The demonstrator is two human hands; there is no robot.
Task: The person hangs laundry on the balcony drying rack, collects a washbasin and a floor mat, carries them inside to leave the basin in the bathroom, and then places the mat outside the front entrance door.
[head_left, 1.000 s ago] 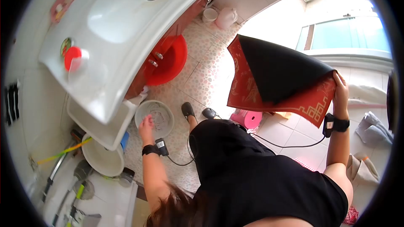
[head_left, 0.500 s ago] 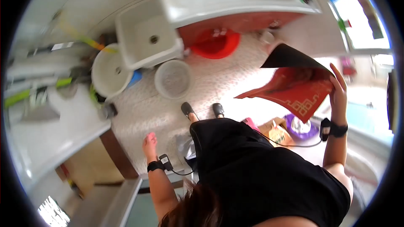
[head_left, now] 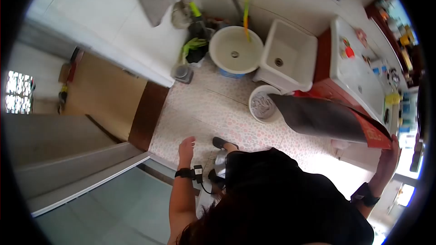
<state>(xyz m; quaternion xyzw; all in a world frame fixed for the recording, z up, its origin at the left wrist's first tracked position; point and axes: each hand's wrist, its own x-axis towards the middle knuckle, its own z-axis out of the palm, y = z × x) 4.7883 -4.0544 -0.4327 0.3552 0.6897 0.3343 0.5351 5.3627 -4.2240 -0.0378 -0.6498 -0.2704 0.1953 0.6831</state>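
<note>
The person's right hand (head_left: 391,154) holds a mat (head_left: 313,115) at one end. The grip there seems closed, with the edge of the mat pinched in it; the exact place of the thumb cannot be told, because the hand is seen from a poor side. The left hand (head_left: 186,151) is low above the patterned floor (head_left: 213,104), near the person's shoe (head_left: 219,142). Its fingers are loosely apart, a little bent, and nothing is seen in them.

The mat is in the air, at the person's right side. Its dark back is turned to the camera, and the red face shows only close to the right hand. The far end reaches in front of the rim of the white bucket (head_left: 251,105); whether it touches the bucket cannot be told. Behind stand the square sink (head_left: 295,47) and the washbasin (head_left: 359,70).

The mat bends in one wide curve and does not fall straight down, so it is probably flexible but rather stiff, like rubber with a thin cover. It should be light enough for one hand, though the free end may swing and knock things. It is hardly fragile. If wet, the smooth back may be slippery, so a firm hold on the edge, near two corners, would be safer.
</note>
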